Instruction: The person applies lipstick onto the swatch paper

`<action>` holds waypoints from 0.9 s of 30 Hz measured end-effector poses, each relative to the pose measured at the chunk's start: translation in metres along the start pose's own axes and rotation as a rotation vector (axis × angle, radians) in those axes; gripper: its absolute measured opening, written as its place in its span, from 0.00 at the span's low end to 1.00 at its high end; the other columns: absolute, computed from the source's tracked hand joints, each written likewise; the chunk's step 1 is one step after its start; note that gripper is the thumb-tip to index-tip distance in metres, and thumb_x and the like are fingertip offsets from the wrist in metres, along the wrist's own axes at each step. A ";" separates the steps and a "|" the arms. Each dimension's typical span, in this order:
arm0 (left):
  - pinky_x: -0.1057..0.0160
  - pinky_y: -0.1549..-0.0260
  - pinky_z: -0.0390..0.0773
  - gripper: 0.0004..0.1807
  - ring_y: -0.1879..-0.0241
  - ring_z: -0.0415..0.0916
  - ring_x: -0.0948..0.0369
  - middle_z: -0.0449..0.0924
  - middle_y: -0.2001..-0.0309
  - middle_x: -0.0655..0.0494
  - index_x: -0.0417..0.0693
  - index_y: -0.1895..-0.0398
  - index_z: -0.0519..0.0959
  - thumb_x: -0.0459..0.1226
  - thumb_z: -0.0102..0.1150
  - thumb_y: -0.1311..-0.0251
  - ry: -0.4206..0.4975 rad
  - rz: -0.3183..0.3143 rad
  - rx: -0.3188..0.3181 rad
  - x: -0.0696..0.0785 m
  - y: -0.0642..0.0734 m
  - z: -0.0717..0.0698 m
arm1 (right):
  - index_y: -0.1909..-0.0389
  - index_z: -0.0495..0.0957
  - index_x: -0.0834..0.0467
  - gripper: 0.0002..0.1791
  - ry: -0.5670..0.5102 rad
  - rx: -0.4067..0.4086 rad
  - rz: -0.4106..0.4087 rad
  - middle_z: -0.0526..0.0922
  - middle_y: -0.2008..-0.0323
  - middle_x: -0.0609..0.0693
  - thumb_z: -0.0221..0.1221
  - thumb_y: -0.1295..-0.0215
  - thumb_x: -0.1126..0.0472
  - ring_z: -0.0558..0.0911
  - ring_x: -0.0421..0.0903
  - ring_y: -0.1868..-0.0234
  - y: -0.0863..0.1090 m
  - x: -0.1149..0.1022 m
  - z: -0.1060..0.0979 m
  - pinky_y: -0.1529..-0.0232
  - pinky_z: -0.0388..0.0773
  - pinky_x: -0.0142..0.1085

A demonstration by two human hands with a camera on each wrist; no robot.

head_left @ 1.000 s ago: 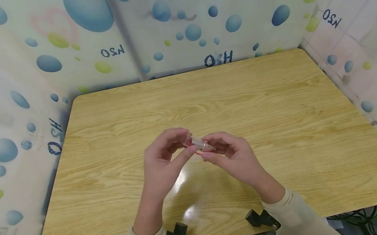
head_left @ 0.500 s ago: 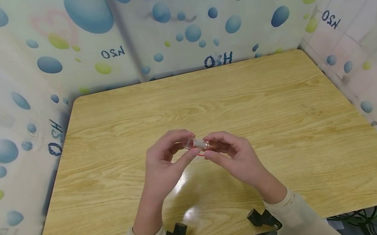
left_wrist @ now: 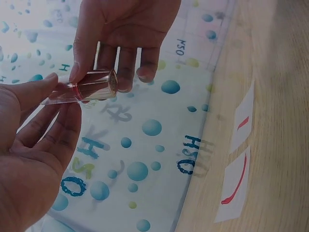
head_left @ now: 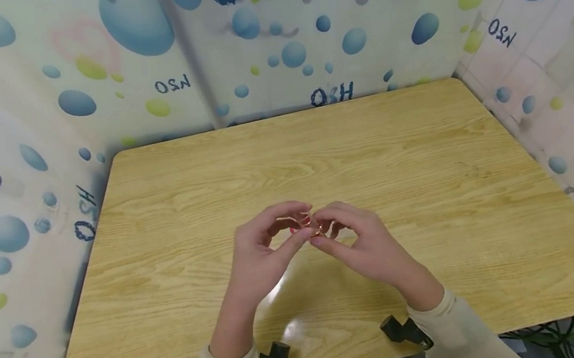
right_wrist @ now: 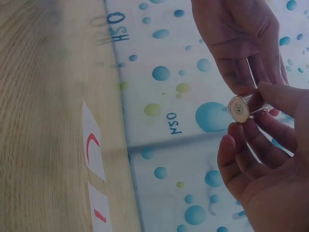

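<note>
A small clear tube with a rose-gold end is held between both hands above the table, largely covered by fingers. My left hand pinches one end between thumb and fingers. My right hand pinches the other end with thumb and index finger. In the left wrist view the tube lies nearly level, with a red band around its middle and the gold-tinted part to the right. The right wrist view shows the flat gold end face with a tiny printed mark. A bit of red also shows beside the left fingers in the head view.
A wood-grain table lies below the hands, enclosed by bubble-patterned curtains. Dark and green cables are bunched beyond its front right edge. White paper pieces with red marks show on wood in both wrist views.
The tube has turned between the fingers, and its white middle, visible before, is now out of sight in the head view. My left hand has shifted slightly right, closer to my right hand.
</note>
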State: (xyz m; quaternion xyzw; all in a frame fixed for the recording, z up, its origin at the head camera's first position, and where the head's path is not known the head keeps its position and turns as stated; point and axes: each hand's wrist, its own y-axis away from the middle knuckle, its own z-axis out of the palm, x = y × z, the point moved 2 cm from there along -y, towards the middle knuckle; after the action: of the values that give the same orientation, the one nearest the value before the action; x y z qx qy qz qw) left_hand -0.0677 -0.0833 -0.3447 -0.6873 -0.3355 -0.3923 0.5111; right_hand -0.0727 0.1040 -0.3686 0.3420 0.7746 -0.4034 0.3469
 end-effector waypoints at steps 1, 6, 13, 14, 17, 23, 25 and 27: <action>0.57 0.53 0.83 0.17 0.58 0.82 0.58 0.85 0.54 0.48 0.46 0.49 0.81 0.29 0.66 0.42 0.004 -0.002 -0.007 -0.001 0.000 0.001 | 0.49 0.79 0.45 0.14 0.006 0.005 0.002 0.82 0.55 0.39 0.64 0.35 0.58 0.79 0.37 0.58 0.000 0.000 -0.001 0.61 0.80 0.33; 0.55 0.51 0.83 0.18 0.53 0.81 0.59 0.84 0.51 0.52 0.45 0.46 0.80 0.32 0.67 0.41 -0.039 -0.004 -0.037 -0.006 -0.002 0.000 | 0.50 0.80 0.45 0.15 0.046 0.050 0.020 0.83 0.57 0.39 0.65 0.37 0.58 0.81 0.37 0.58 0.002 0.007 -0.009 0.61 0.81 0.33; 0.61 0.49 0.82 0.17 0.52 0.82 0.58 0.83 0.49 0.60 0.53 0.46 0.80 0.38 0.65 0.38 -0.178 -0.058 0.003 -0.023 0.000 -0.015 | 0.50 0.79 0.48 0.14 0.096 0.113 0.138 0.83 0.59 0.39 0.65 0.36 0.54 0.82 0.37 0.56 0.004 0.024 -0.024 0.57 0.83 0.33; 0.60 0.49 0.82 0.17 0.52 0.82 0.58 0.83 0.49 0.60 0.53 0.46 0.80 0.38 0.65 0.38 -0.196 -0.066 0.007 -0.025 0.001 -0.017 | 0.50 0.79 0.48 0.14 0.104 0.121 0.161 0.83 0.58 0.39 0.65 0.36 0.53 0.82 0.37 0.56 0.004 0.026 -0.026 0.57 0.82 0.33; 0.59 0.49 0.81 0.17 0.52 0.82 0.59 0.83 0.50 0.59 0.51 0.46 0.80 0.39 0.65 0.38 -0.268 -0.085 0.010 -0.032 0.002 -0.023 | 0.48 0.79 0.46 0.16 0.142 0.139 0.208 0.83 0.57 0.39 0.64 0.36 0.51 0.81 0.37 0.55 0.006 0.031 -0.031 0.56 0.82 0.34; 0.57 0.48 0.81 0.16 0.49 0.80 0.61 0.82 0.47 0.59 0.53 0.46 0.80 0.43 0.63 0.36 -0.405 -0.157 -0.003 -0.042 0.005 -0.034 | 0.49 0.77 0.47 0.15 0.152 0.164 0.190 0.82 0.60 0.41 0.64 0.36 0.55 0.81 0.38 0.55 0.008 0.039 -0.042 0.52 0.82 0.38; 0.57 0.47 0.81 0.16 0.49 0.79 0.61 0.82 0.47 0.59 0.53 0.45 0.80 0.43 0.62 0.36 -0.432 -0.179 -0.003 -0.045 0.006 -0.037 | 0.51 0.77 0.48 0.13 0.165 0.167 0.201 0.82 0.60 0.41 0.64 0.35 0.56 0.81 0.37 0.55 0.009 0.043 -0.047 0.51 0.82 0.40; 0.58 0.47 0.80 0.16 0.48 0.79 0.61 0.82 0.47 0.59 0.53 0.45 0.80 0.44 0.62 0.35 -0.458 -0.203 -0.002 -0.048 0.007 -0.040 | 0.54 0.77 0.48 0.11 0.176 0.163 0.235 0.82 0.60 0.41 0.64 0.35 0.56 0.82 0.37 0.55 0.010 0.047 -0.051 0.51 0.82 0.41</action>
State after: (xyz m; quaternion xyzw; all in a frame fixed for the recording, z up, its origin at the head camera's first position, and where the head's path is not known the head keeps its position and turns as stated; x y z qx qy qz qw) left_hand -0.0916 -0.1268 -0.3829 -0.7214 -0.5096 -0.2762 0.3790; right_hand -0.1027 0.1644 -0.3883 0.4911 0.7214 -0.3901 0.2935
